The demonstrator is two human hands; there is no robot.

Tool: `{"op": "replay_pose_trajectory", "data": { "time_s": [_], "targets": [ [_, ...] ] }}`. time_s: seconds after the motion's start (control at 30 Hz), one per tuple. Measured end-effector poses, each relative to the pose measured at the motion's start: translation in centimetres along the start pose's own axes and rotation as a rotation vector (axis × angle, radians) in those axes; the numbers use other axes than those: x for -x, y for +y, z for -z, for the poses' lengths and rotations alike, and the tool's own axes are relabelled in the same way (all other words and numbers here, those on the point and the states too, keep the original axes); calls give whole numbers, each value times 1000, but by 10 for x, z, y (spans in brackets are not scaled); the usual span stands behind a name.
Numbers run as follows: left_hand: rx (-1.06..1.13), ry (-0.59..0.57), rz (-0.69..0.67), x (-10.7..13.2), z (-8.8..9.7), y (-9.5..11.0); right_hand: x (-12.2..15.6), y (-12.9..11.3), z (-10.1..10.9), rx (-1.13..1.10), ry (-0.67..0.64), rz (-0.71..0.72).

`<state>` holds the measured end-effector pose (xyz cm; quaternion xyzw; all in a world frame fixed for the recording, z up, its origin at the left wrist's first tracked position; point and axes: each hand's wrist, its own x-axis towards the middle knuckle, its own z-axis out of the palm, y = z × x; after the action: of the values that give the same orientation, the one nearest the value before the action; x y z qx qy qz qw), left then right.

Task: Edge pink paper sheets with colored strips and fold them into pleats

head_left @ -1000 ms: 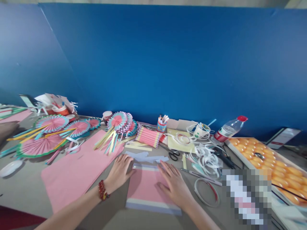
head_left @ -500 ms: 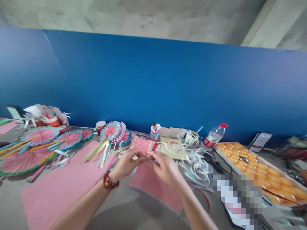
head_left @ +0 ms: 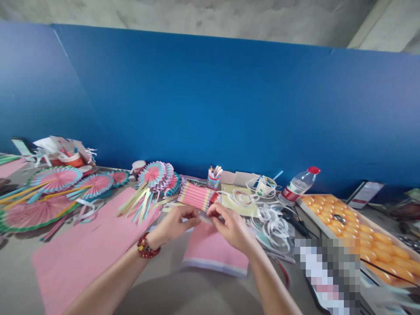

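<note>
My left hand, with a red bead bracelet at its wrist, is closed in a pinch. My right hand pinches opposite it, a small gap away. A small pale strip shows between the fingertips; its exact kind is hard to make out. Right below the hands is a pink paper sheet with a pale lavender band along its near edge. Its far edge is partly hidden by the fingers. Just beyond lies a pleated pink paper piece with yellow and purple stripes.
Large pink paper and folded paper fans lie to the left. A pen cup stands by the blue wall. White curled strips, a plastic bottle and a box of orange domes are on the right.
My hands have drawn slightly apart at the fingertips. The pink sheet's near edge now sits farther from me, its lavender band plainer. The view has shifted a little.
</note>
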<state>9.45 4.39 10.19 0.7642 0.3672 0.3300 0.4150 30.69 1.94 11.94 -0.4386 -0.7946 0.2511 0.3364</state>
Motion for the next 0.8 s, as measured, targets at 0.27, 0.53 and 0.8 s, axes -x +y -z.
{"op": "replay_pose_trajectory", "data": {
  "time_s": [0.27,0.53,0.8],
  "targets": [
    [194,33,16,15,-2,9,6,-19,9,129,45,131],
    [42,124,-43,24,-5,22,8,-32,0,294,92,302],
    [21,165,-138,29,-8,28,8,-35,-5,319,83,313]
  ]
}}
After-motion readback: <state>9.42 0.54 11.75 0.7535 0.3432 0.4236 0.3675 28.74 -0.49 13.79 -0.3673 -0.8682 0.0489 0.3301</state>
